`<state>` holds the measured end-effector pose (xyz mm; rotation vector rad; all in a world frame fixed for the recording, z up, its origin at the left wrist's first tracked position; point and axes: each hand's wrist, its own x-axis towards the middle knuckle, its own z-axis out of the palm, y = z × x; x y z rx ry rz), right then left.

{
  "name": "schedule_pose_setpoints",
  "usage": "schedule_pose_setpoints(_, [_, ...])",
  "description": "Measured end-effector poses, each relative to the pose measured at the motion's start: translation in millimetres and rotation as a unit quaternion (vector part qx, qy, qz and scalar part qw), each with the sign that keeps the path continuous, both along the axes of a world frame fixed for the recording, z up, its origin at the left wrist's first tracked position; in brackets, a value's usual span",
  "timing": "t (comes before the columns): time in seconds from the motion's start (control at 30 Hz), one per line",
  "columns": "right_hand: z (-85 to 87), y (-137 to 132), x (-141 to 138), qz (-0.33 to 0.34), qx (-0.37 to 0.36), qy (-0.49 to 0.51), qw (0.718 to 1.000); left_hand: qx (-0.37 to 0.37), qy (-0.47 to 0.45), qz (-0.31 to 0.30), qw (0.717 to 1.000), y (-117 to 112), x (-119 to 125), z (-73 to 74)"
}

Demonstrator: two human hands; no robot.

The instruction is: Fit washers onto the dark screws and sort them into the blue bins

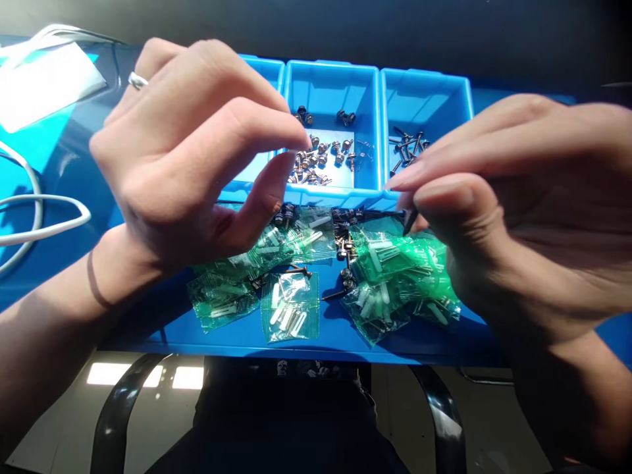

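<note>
My left hand [197, 145] hangs over the front left of the middle blue bin [336, 72]. Its thumb and forefinger are pinched together; anything between the tips is hidden. Hex-head screws [313, 158] lie inside that bin. On the right, my right hand [498, 191] is closed around a dark screw [409, 220], whose pointed end sticks out below the fingers. Behind those fingers the right blue bin [424, 79] has long dark screws [407, 146] in it. Below both hands lie clear green-tinted packets [291, 306] of white wall plugs and screws, with loose screws [347, 280] between them.
A third blue bin [261, 62] is partly covered by my left hand. White cables [39, 217] and a white sheet [49, 85] lie at the left of the blue tabletop [222, 342]. Black chair armrests [118, 408] stand in front of the table edge.
</note>
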<state>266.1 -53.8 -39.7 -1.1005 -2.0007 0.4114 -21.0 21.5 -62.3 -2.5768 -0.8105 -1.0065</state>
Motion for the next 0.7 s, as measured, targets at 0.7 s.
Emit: schedule_pose_setpoints(0.7, [19.7,8.1,2.0,-0.036,-0.068,-0.045,0.996,0.073,-0.029,-0.102,0.992,4.0,8.8,-1.9])
